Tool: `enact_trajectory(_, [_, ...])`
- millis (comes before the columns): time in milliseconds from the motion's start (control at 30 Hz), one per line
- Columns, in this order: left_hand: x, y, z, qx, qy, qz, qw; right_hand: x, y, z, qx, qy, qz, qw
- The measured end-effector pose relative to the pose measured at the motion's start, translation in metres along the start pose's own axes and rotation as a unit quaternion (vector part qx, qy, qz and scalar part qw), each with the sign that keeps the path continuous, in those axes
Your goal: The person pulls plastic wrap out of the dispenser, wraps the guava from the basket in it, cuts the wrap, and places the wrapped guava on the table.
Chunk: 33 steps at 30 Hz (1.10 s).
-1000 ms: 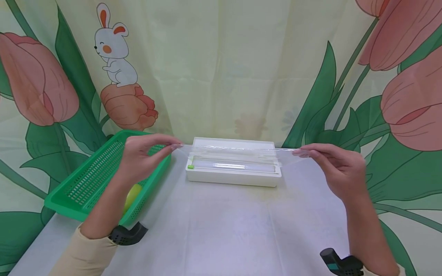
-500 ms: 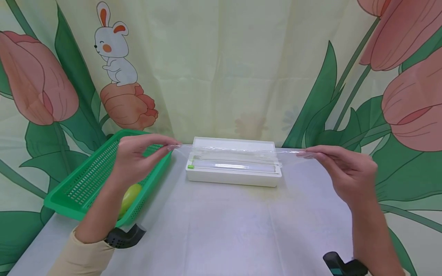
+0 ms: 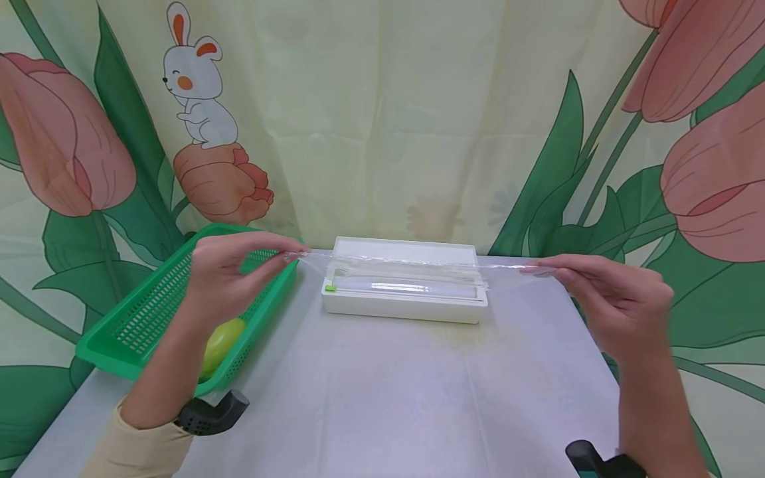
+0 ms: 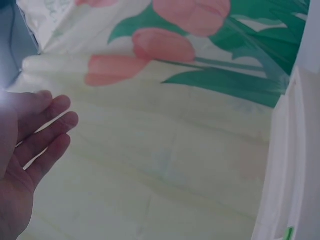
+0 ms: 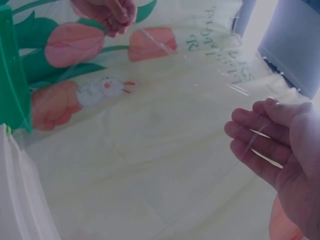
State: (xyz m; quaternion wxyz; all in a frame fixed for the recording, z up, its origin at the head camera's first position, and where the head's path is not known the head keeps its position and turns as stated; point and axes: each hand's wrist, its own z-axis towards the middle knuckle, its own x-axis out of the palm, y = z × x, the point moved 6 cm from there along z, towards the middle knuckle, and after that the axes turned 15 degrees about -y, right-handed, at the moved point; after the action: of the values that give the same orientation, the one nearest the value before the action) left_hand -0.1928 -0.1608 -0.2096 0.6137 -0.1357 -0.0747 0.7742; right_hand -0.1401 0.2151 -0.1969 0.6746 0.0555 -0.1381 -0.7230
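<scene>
Since the earlier frames, the left hand (image 3: pixel 224 275) has shifted farther left and the right hand (image 3: pixel 627 305) farther right, so a longer span of clear film (image 3: pixel 412 263) shows between them, and more of a yellow-green fruit (image 3: pixel 222 345) has come into sight at lower left. On each hand, thumb and index fingers pinch one end of the film, which runs nearly level across the centre of the head view, in front of a white box (image 3: pixel 400 310) as seen from there. Inside the box lies a pale, shiny roll (image 3: pixel 412 288). Left of it, partly behind the left arm, a green basket (image 3: pixel 113 363) holds the fruit; box and basket stand on the white-covered table (image 3: pixel 406 385).
</scene>
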Motion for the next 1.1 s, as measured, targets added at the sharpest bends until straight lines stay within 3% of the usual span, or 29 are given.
enact_trajectory(533, [-0.005,-0.01,0.004,0.007,-0.024,-0.008,0.9997,-0.007,0.009,0.004,-0.015,0.011,0.024,0.9995])
enact_trajectory(933, [-0.006,-0.023,0.011,0.012,-0.035,-0.092,0.9951,-0.002,0.021,0.01,-0.031,0.015,0.04,0.9986])
enact_trajectory(1100, [-0.005,-0.031,0.015,0.026,-0.043,-0.105,0.9932,-0.001,0.025,0.013,-0.036,0.016,0.05,0.998])
